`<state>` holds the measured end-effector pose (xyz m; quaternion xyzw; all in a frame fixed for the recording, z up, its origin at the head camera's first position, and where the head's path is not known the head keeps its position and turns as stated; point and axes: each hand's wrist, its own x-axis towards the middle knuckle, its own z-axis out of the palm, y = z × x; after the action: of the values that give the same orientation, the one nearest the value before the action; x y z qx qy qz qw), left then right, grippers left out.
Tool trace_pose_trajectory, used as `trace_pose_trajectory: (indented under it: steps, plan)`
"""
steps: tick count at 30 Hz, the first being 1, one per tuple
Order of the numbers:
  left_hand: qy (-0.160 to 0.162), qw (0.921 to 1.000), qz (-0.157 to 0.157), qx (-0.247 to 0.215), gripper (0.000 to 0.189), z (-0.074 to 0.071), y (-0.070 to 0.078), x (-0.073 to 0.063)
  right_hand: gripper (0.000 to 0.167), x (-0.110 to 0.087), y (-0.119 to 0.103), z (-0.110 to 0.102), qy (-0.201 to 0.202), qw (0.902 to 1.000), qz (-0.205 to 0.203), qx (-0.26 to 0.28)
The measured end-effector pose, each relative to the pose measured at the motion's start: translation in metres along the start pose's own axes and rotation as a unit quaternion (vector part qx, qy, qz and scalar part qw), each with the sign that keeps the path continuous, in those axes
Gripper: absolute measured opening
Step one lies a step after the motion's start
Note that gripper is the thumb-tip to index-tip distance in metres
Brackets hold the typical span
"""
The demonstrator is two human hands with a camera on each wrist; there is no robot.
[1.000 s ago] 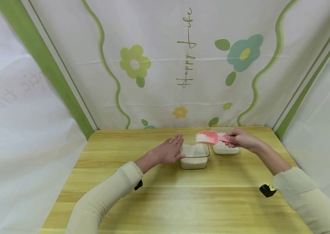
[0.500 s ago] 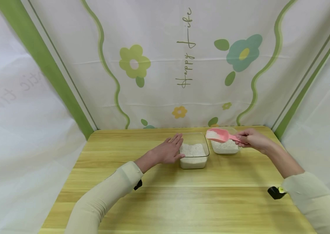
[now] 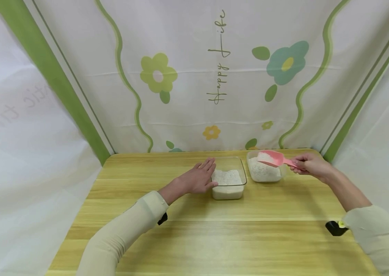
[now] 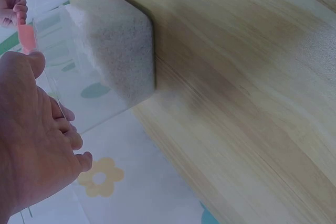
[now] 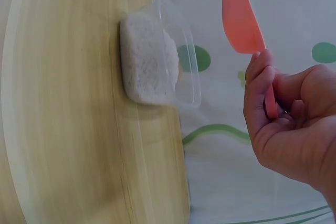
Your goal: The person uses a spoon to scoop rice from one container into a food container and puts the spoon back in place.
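Note:
A pink scoop (image 3: 273,158) with white powder in its bowl is held by the handle in my right hand (image 3: 313,167). It hovers over the right plastic container (image 3: 265,177), which holds white powder; in the right wrist view, the scoop (image 5: 242,22) is well above that container's rim. My left hand (image 3: 198,178) rests with extended fingers against the left rim of a clear glass container (image 3: 228,191), partly filled with off-white powder. In the left wrist view, the fingers of my left hand (image 4: 42,129) touch the glass near its upper edge.
Both containers stand side by side near the back edge of a wooden table (image 3: 201,237). A white curtain (image 3: 187,111) printed with flowers hangs right behind it. More white fabric (image 3: 32,126) hangs at the left side, and likewise at the right.
My right hand has moved to the right with the loaded scoop, from above the glass container to above the plastic one. My left hand has stayed at the glass rim.

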<state>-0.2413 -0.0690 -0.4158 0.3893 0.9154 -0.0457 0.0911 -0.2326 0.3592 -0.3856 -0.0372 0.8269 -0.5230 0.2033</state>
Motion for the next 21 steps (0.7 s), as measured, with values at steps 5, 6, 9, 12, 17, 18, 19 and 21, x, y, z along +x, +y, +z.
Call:
trace_pose_trajectory:
  steps: [5,6,9,12,17,18,19,21]
  plan:
    - [-0.002,1.0000,0.000,-0.001,0.079,-0.001,0.000,-0.001,0.041,0.001,0.007,-0.006,0.015,0.9994,-0.005,-0.030]
    - [-0.002,1.0000,0.000,-0.001,0.079,-0.001,0.000,-0.001,0.041,0.001,0.008,-0.006,0.020,0.9991,-0.006,-0.036]
    - [-0.002,1.0000,0.000,-0.003,0.079,-0.001,0.000,-0.001,0.041,0.003,0.011,-0.009,0.029,0.9978,-0.014,-0.057]
    - [-0.001,1.0000,0.000,-0.006,0.079,-0.001,0.001,-0.001,0.040,0.004,0.012,-0.010,0.038,0.9964,-0.021,-0.073]
    - [0.000,1.0000,0.001,-0.006,0.079,-0.001,0.001,-0.002,0.034,0.006,0.013,-0.007,0.066,0.9894,-0.031,-0.125]
    - [-0.001,1.0000,0.001,-0.006,0.079,-0.001,0.001,-0.002,0.033,0.006,0.013,-0.006,0.073,0.9869,-0.033,-0.140]
    - [-0.001,1.0000,0.001,-0.005,0.079,-0.001,0.001,-0.002,0.032,0.007,0.013,-0.005,0.080,0.9838,-0.036,-0.156]
    - [0.000,1.0000,0.001,-0.004,0.079,-0.002,0.000,-0.002,0.030,0.008,0.011,-0.002,0.093,0.9767,-0.046,-0.188]
